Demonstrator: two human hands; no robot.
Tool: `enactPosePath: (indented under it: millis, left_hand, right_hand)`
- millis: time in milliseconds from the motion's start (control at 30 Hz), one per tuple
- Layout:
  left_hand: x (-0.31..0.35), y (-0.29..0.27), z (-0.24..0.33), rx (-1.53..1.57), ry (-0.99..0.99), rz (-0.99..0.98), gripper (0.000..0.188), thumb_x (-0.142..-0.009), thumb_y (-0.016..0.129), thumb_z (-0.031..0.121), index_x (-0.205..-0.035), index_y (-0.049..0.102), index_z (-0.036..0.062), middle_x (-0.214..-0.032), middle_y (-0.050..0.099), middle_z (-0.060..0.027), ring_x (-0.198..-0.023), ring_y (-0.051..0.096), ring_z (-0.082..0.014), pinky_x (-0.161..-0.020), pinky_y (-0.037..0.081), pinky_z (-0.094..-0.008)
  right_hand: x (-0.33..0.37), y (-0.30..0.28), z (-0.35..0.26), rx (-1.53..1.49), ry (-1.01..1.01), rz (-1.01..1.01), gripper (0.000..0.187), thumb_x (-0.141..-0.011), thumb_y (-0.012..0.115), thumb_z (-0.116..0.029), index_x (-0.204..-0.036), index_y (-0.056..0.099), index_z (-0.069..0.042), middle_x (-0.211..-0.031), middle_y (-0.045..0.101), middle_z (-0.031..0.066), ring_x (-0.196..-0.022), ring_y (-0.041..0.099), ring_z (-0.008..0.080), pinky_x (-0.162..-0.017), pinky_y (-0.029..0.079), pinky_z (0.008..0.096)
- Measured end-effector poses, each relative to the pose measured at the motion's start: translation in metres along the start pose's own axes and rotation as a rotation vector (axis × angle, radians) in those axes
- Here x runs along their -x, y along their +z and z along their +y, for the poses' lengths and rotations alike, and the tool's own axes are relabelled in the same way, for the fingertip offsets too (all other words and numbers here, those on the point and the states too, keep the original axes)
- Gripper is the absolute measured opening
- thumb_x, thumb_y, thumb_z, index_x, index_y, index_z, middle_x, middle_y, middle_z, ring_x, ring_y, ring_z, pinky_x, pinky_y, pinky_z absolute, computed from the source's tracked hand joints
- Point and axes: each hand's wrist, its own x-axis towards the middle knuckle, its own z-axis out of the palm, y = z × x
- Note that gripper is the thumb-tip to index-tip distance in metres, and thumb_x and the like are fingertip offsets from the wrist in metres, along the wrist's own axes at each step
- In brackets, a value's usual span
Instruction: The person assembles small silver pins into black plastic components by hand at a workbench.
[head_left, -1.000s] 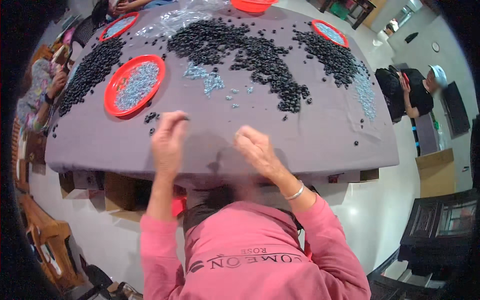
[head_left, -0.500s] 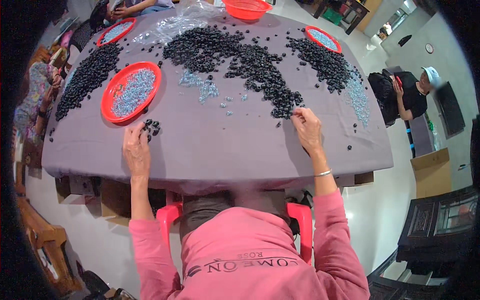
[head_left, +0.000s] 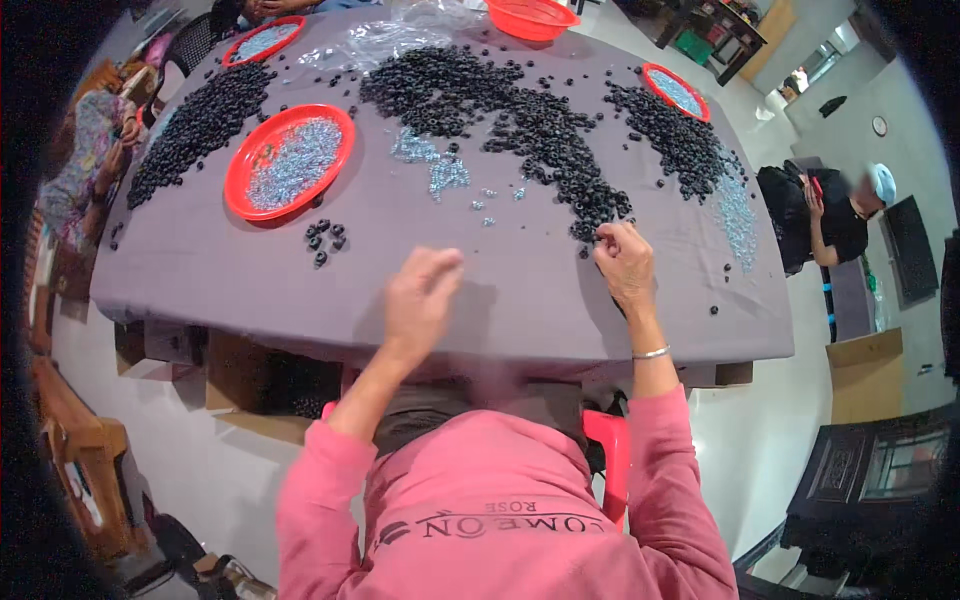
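Over the near middle of the cloth hangs my left hand [head_left: 418, 305], blurred by motion, so its finger grip is unclear. My right hand [head_left: 627, 265] is closed in a pinch at the near end of the long heap of small black ring-like pieces [head_left: 540, 130]; whatever lies between its fingertips is hidden. Several loose black pieces [head_left: 325, 240] form a small cluster left of my left hand. Beyond that cluster sits a red plate [head_left: 240, 186] holding small clear bluish pieces [head_left: 300, 165]. More clear pieces [head_left: 440, 172] lie beside the long black heap.
A red basket [head_left: 532, 22] and crumpled clear plastic [head_left: 390, 45] are at the table's far side. Black heaps lie left [head_left: 195, 135] and right [head_left: 660, 130], with red plates [head_left: 236, 60] [head_left: 704, 112] near them. At right a person [head_left: 850, 215] holds a phone; others sit left and far left.
My left hand has left the small black cluster and swung right toward the middle. The right hand stays by the black heap, still pinched. The view has shifted slightly.
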Motion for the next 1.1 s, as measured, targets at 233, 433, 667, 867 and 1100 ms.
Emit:
enactPosePath:
  millis: [233, 433, 667, 867, 1100]
  left_hand:
    - [0.007, 0.014, 0.006, 0.384, -0.391, -0.107, 0.014, -0.086, 0.057, 0.004, -0.099, 0.062, 0.0016, -0.086, 0.059, 0.0001, -0.075, 0.057, -0.0072, -0.062, 0.046, -0.0211]
    - [0.004, 0.017, 0.018, 0.921, -0.476, -0.128, 0.024, -0.086, 0.060, 0.006, -0.109, 0.057, 0.0022, -0.091, 0.062, -0.0034, -0.080, 0.059, -0.0103, -0.070, 0.050, -0.0247]
    - [0.013, 0.012, 0.004, 0.871, -0.396, -0.120, 0.023, -0.085, 0.060, 0.004, -0.108, 0.058, 0.0010, -0.093, 0.062, -0.0039, -0.081, 0.060, -0.0110, -0.074, 0.051, -0.0253]
    - [0.016, 0.014, 0.001, 0.831, -0.361, -0.074, 0.023, -0.085, 0.060, 0.003, -0.108, 0.059, 0.0004, -0.093, 0.062, -0.0051, -0.079, 0.060, -0.0114, -0.074, 0.051, -0.0249]
    - [0.013, 0.011, 0.004, 1.067, -0.521, -0.171, 0.019, -0.088, 0.056, 0.008, -0.106, 0.057, 0.0035, -0.097, 0.063, -0.0070, -0.087, 0.061, -0.0141, -0.076, 0.052, -0.0280]
  right_hand:
    - [0.001, 0.009, -0.042, -0.657, 0.402, -0.047, 0.007, -0.077, 0.060, 0.002, -0.082, 0.060, -0.004, -0.075, 0.056, -0.0035, -0.060, 0.047, 0.0046, -0.056, 0.041, 0.0209]
    - [0.015, 0.027, -0.108, -1.420, 0.721, -0.396, 0.007, -0.079, 0.061, -0.002, -0.085, 0.058, -0.004, -0.079, 0.055, -0.0011, -0.069, 0.050, 0.0064, -0.067, 0.043, 0.0207]
    - [0.022, 0.048, -0.123, -1.457, 0.719, -0.455, 0.008, -0.079, 0.060, 0.002, -0.085, 0.058, -0.002, -0.082, 0.058, 0.0004, -0.071, 0.054, 0.0085, -0.066, 0.046, 0.0221]
    - [0.024, 0.048, -0.119, -1.350, 0.613, -0.444, 0.007, -0.080, 0.062, -0.001, -0.084, 0.057, -0.003, -0.079, 0.056, -0.0016, -0.069, 0.054, 0.0070, -0.064, 0.046, 0.0212]
    - [0.024, 0.044, -0.116, -1.079, 0.439, -0.424, 0.015, -0.079, 0.062, 0.004, -0.090, 0.057, -0.004, -0.083, 0.055, -0.0005, -0.071, 0.052, 0.0059, -0.064, 0.046, 0.0204]
